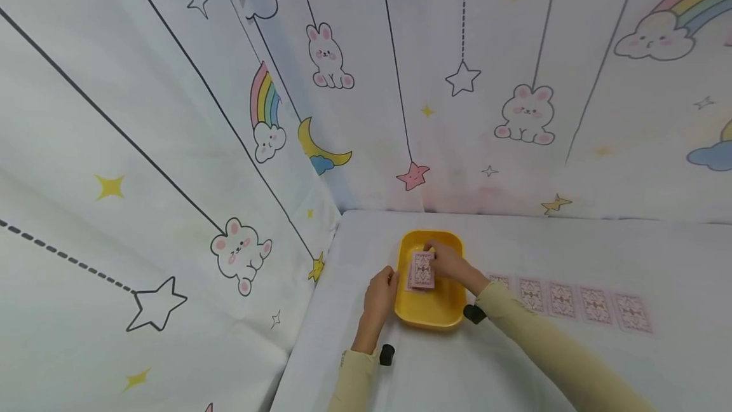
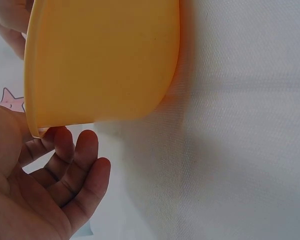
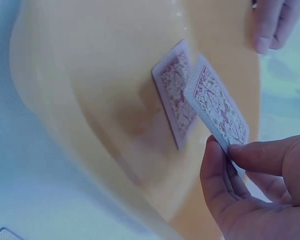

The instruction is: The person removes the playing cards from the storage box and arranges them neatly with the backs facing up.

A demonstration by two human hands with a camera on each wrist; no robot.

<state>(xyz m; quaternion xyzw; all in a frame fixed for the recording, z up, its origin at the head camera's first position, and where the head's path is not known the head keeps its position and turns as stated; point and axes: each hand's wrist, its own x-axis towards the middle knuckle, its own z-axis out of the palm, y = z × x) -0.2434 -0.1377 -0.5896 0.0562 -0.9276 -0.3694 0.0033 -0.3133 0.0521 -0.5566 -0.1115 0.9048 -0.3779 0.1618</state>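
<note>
A yellow plastic tray (image 1: 430, 316) with raised walls lies on the table before me. My left hand (image 1: 380, 294) is at its left side, and in the left wrist view curled fingers (image 2: 85, 165) hold the rim; the thumb is mostly hidden. Over the tray, my right hand (image 1: 450, 262) pinches a playing card (image 3: 217, 107) between thumb and fingers, its patterned red-and-white back showing. Another playing card (image 3: 175, 95) lies back up on the tray floor, partly covered by the held one in the head view.
To the right of the tray, several playing cards (image 1: 595, 304) lie in a row, backs up, on the white tablecloth (image 1: 515, 367); the right forearm partly covers the nearest. White cloth walls (image 1: 366, 138) with printed bunnies and stars rise behind and at the left.
</note>
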